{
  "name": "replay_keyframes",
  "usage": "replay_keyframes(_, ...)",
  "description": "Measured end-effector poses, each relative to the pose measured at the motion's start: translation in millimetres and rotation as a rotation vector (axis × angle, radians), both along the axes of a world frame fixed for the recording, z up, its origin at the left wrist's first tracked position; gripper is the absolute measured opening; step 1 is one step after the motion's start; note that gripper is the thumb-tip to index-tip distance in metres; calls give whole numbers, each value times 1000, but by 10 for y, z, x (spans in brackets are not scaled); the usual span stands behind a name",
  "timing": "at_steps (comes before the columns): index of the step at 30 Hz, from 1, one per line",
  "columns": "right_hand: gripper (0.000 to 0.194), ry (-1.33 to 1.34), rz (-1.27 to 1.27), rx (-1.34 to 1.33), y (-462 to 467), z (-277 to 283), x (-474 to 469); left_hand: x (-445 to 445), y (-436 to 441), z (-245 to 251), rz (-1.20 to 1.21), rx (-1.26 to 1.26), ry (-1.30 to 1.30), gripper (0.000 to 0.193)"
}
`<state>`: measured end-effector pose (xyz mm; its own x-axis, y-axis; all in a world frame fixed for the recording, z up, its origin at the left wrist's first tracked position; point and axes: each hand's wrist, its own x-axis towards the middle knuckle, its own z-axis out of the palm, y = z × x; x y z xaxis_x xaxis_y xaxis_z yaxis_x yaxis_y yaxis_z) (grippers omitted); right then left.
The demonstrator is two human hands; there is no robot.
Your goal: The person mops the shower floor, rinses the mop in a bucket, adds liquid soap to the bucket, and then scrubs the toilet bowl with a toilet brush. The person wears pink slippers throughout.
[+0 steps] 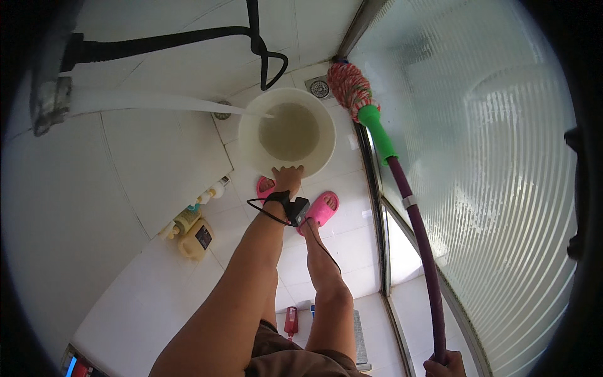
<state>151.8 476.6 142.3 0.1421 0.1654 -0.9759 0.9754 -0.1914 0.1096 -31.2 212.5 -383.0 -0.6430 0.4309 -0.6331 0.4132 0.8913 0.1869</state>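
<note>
My left hand (288,178) has its fingers hooked over the near rim of a white plastic bucket (326,136). Cloudy water (292,136) stands in the bucket, and a stream of water (160,102) runs into it from a metal tap (52,103) on the left. At the lower right, my right hand (448,364) grips the purple pole (425,254) of a mop. A green collar (378,134) joins the pole to the red-and-white mop head (349,87), which is up beside the ribbed glass. A strap with a small black device (297,210) is around my left wrist.
A ribbed glass panel (490,155) and metal door track (377,212) border the right. Floor drains (320,88) lie behind the bucket. A black hose (165,42) hangs above. Several bottles (195,240) line the left wall; a red bottle (291,320) is near my pink slippers (324,207).
</note>
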Motion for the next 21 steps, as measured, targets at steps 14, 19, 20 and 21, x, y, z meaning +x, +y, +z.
replay_keyframes(14,15,-58,21,-89,23,-255,137,-570,-125,184,-283,-38,-361,22)
replay_keyframes(19,16,-60,-32,-88,35,-376,46,-437,-262,-51,-180,111,-329,25)
replay_keyframes(20,16,-63,-25,-80,37,-400,24,-452,-269,-65,-179,103,-413,22)
replay_keyframes(21,17,-64,-17,-74,36,-423,5,-476,-280,-63,-177,94,-496,20)
